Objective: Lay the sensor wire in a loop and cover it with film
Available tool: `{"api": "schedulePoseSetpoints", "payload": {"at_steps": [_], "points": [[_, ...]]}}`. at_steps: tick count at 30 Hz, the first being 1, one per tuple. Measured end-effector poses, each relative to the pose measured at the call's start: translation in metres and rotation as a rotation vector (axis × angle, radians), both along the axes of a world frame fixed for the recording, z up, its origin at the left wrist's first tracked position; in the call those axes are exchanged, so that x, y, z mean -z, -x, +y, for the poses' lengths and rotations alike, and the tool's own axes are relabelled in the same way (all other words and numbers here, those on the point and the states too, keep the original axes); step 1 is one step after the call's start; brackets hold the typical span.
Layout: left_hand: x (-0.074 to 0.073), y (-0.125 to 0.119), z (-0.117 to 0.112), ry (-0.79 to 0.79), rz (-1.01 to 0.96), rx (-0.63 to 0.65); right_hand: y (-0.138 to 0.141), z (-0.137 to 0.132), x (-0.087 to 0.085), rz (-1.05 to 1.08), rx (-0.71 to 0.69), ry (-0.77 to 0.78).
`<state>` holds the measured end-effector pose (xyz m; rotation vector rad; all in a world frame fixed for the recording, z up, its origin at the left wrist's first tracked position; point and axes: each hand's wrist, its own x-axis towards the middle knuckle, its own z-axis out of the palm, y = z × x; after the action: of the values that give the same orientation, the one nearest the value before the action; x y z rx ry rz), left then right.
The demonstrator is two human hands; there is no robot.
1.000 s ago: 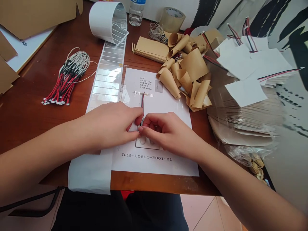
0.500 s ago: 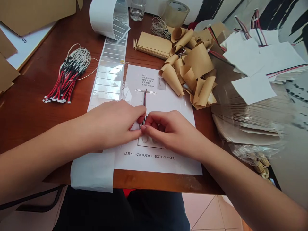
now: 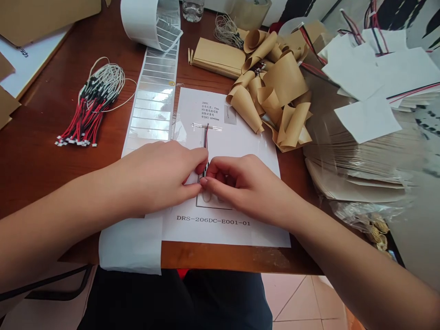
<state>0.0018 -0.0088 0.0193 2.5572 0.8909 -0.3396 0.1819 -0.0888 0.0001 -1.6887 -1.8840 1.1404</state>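
1. Your left hand (image 3: 168, 174) lies at the centre of the frame, palm down, reaching in from the left. Its forefinger curls beside the red and black wire (image 3: 206, 143); a gap shows between forefinger and thumb. Cannot tell whether the curled fingers grip anything.
2. Your right hand (image 3: 244, 183) comes in from the lower right. Thumb tip and forefinger tip sit close together at the wire's lower end, the other fingers tucked in. Whether they pinch it: hidden by the fingertips.
3. Your two thumb tips meet, or nearly so, just below centre.
4. The wire runs upright in the frame, from your fingertips to a strip of clear tape (image 3: 216, 129) across its upper part. It lies over the printed sheet (image 3: 242, 143), whose lower line reads DRS-206DC-E001-01. Your hands cover part of the sheet's drawn outline.
5. Left of the sheet, a label strip (image 3: 151, 103) passes under your left forearm; its roll (image 3: 139, 23) stands at upper left of centre.
6. Left of that, a bundle of wires (image 3: 98, 98), white, black and red, lies on the brown table (image 3: 223, 256).
7. Upper centre: a flat stack of brown paper (image 3: 218, 55), with curled brown pieces (image 3: 285, 78) heaped to its right.
8. Right side: white cards (image 3: 367, 119) above a clear plastic bag (image 3: 364, 213).
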Motion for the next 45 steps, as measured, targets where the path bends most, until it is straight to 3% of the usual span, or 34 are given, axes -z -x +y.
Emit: {"api": "schedulePoseSetpoints", "payload": {"at_steps": [20,28,33,45], "points": [[0.002,0.000,-0.002,-0.060,0.057,0.034,-0.001,0.001,0.000,0.012,0.005,-0.001],[-0.001,-0.006,-0.007,-0.112,0.168,0.056,-0.001,-0.001,-0.002,-0.030,-0.016,-0.052],[0.005,-0.002,-0.007,-0.176,0.137,0.089,-0.001,-0.003,-0.004,-0.055,-0.017,-0.109],[0.015,0.004,0.001,-0.081,0.006,0.024,-0.006,0.002,-0.002,0.085,0.050,0.063]]}}
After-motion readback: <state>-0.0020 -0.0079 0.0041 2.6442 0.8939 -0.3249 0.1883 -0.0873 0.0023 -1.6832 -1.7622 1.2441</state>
